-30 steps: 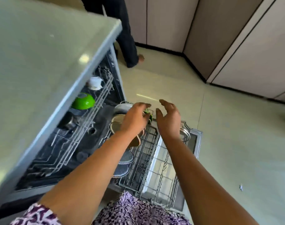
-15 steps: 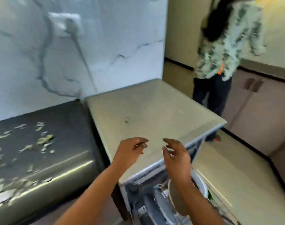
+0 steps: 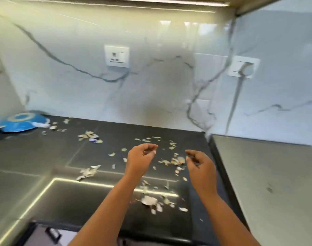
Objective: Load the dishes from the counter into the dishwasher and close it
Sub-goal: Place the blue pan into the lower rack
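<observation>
Left hand [image 3: 141, 158] and right hand [image 3: 198, 164] hover over the dark desk [image 3: 45, 157], fingers loosely curled, holding nothing, probably free for the next dish. Blue plate [image 3: 18, 122] lies upside down, far left of both, among scattered peel scraps [image 3: 174, 161].
</observation>
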